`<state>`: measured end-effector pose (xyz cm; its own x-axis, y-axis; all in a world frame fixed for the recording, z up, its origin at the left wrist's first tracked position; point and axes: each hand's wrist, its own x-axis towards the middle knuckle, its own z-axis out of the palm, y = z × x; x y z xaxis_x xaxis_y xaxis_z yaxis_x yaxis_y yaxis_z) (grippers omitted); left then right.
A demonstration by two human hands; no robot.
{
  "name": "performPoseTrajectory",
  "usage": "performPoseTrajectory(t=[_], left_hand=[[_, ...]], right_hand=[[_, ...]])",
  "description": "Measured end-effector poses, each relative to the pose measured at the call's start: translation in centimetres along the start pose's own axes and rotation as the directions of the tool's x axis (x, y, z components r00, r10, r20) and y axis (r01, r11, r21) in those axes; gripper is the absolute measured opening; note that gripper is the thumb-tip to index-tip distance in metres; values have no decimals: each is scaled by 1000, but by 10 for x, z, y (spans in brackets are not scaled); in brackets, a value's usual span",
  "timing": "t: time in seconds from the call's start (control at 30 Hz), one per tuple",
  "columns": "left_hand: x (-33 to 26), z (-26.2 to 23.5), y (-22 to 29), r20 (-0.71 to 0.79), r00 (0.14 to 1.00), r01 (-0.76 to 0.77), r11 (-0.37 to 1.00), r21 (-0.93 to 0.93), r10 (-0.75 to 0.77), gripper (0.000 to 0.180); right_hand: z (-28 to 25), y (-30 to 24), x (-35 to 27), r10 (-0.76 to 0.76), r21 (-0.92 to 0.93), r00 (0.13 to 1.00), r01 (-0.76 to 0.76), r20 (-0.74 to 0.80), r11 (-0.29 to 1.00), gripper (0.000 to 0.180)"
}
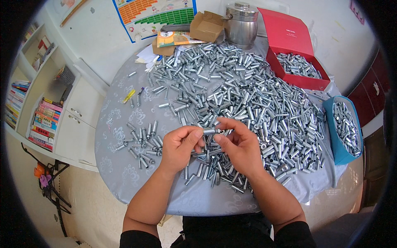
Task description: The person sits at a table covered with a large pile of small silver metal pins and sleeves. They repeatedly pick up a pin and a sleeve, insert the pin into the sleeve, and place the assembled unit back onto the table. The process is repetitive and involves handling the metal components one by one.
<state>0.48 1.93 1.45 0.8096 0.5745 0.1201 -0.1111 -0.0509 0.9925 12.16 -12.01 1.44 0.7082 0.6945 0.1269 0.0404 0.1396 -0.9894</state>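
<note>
Over the near middle of the pile, my left hand (180,148) pinches a silver expansion bolt (210,131) between thumb and curled fingers. It lies roughly level and points to the right. My right hand (240,145) is at the bolt's free end, thumb and forefinger apart above and below it; whether they touch it I cannot tell. Beneath and beyond both hands spreads a large heap of metal sleeves and bolts (285,128). A smaller loose group of bolts (142,142) lies left of my left hand.
A red box (300,82) with its lid up and a teal fabric bin (347,155), both holding metal parts, stand at the right. Along the back are a steel pot (242,27), a cardboard box (206,27) and papers. A yellow pen-like item (129,96) lies on the grey tablecloth (111,165).
</note>
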Motion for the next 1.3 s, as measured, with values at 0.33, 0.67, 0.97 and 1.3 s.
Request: performPoseTrajectory(t=[0.33,0.67,0.97,1.3], left_hand=[[-1,0,1,17,1000,15,1000,9,-15,21],[-2,1,0,-9,1000,18,1000,5,-18,22],[-1,0,-2,-16,1000,20,1000,-7,-20,23],[1,1,-2,-5,1000,15,1000,-15,-15,23]], right_hand=[[0,-7,-1,120,66,992,-123,43,990,18],[-5,-6,0,195,-13,976,-195,100,981,22],[0,-5,-1,138,29,990,-139,37,990,17],[2,1,-1,21,17,1000,-21,-15,1000,19]])
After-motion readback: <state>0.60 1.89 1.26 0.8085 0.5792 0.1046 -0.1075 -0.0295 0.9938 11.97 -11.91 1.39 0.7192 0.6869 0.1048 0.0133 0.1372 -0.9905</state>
